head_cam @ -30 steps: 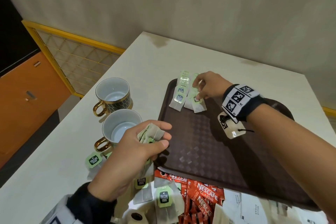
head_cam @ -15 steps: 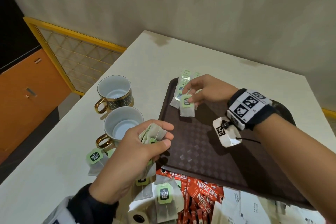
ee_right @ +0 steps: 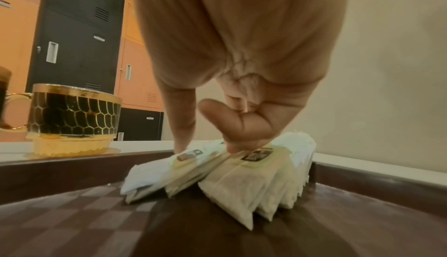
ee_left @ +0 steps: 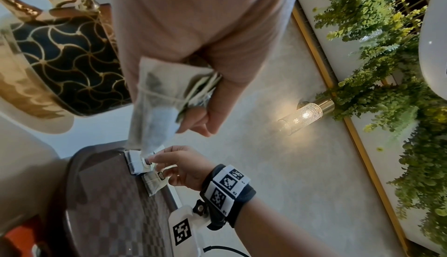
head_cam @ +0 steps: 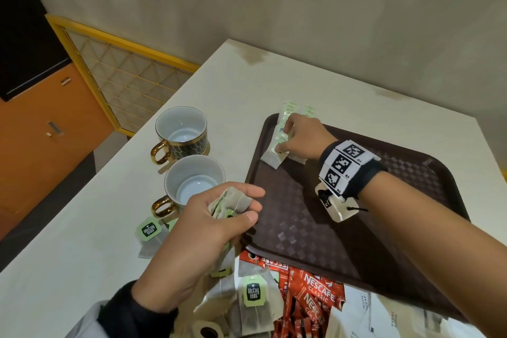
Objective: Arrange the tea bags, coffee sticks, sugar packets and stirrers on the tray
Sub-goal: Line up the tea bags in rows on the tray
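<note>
On the brown tray [head_cam: 356,228], two rows of tea bags lean at the far left corner, a left row [ee_right: 154,175] and a right row [ee_right: 241,184]. My right hand [head_cam: 282,140] is on them. Its thumb and curled fingers hold a tea bag [head_cam: 271,158] at the front of the left row. Above the table by the tray's near left corner, my left hand [head_cam: 247,206] grips a bunch of tea bags [head_cam: 230,202], also seen in the left wrist view [ee_left: 159,96]. No stirrers are in sight.
Two gold-handled cups [head_cam: 181,132] [head_cam: 194,181] stand left of the tray. Loose tea bags [head_cam: 253,299], red coffee sticks [head_cam: 310,293] and white sugar packets [head_cam: 362,307] lie in a heap at the table's near edge. Walls bound the table's far side.
My right hand lifted a tea bag from the right row, carried it left and set it at the front of the left row. My left hand has hardly moved.
</note>
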`<action>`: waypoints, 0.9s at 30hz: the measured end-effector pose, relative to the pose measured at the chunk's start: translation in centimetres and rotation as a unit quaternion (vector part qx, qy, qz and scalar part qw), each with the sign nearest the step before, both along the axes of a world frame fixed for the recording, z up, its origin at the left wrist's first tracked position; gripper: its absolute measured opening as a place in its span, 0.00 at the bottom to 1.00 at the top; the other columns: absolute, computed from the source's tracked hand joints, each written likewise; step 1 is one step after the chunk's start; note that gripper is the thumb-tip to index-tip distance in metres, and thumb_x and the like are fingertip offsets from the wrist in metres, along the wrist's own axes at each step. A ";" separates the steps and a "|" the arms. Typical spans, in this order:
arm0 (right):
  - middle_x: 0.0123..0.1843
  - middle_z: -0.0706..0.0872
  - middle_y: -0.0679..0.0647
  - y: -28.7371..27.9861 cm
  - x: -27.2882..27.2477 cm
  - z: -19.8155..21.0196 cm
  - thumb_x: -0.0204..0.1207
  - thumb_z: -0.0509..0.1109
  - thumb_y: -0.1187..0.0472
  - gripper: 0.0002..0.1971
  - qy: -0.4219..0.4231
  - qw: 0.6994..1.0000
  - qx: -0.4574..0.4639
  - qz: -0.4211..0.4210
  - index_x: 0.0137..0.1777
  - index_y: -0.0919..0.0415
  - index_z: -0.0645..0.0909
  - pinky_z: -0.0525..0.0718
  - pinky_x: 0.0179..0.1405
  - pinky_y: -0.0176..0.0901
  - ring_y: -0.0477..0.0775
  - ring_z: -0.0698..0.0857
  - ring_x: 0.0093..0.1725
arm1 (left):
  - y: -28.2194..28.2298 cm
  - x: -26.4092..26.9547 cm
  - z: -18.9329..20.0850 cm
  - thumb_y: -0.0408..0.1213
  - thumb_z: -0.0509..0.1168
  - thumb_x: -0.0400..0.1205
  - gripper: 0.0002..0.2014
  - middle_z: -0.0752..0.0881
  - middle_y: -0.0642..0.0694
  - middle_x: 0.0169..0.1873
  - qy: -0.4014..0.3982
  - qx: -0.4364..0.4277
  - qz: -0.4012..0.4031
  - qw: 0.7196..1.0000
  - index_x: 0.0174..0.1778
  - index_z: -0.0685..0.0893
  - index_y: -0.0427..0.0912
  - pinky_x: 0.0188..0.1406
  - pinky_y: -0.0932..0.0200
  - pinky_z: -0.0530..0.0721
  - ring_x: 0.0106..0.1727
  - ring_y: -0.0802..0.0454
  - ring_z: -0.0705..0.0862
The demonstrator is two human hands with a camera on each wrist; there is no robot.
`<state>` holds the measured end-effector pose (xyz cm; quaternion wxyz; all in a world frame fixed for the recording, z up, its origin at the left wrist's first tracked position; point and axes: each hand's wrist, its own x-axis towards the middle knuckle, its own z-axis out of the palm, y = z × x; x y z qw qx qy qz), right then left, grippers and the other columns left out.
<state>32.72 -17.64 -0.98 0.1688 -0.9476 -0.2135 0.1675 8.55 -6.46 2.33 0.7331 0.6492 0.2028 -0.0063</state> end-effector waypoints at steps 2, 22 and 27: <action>0.50 0.80 0.55 -0.1 0.0 0.1 0.66 0.81 0.48 0.28 -0.007 1.000 -0.017 0.008 0.58 0.60 0.74 0.78 0.41 0.46 0.57 0.81 0.49 | 0.0 0.0 0.1 0.26 0.71 0.77 0.18 0.91 0.51 0.40 0.001 -0.002 0.002 1.000 0.43 0.92 0.59 0.33 0.72 0.81 0.36 0.64 0.86; 0.52 0.77 0.54 1.0 -1.0 1.0 0.68 0.80 0.53 0.25 -0.117 0.987 -0.058 0.090 0.59 0.59 0.74 0.77 0.41 0.48 0.57 0.79 0.48 | -0.2 -0.4 0.0 0.26 0.71 0.78 0.17 0.91 0.50 0.40 -0.003 -0.004 0.015 1.000 0.44 0.92 0.58 0.33 0.70 0.81 0.36 0.64 0.86; 0.55 0.76 0.53 1.3 -1.8 -0.1 0.72 0.77 0.55 0.22 -0.099 0.976 -0.113 0.156 0.63 0.57 0.75 0.76 0.42 0.48 0.59 0.81 0.53 | -0.2 -0.5 0.0 0.27 0.71 0.78 0.16 0.91 0.49 0.40 -0.010 0.002 0.012 1.000 0.45 0.92 0.58 0.35 0.68 0.81 0.38 0.62 0.85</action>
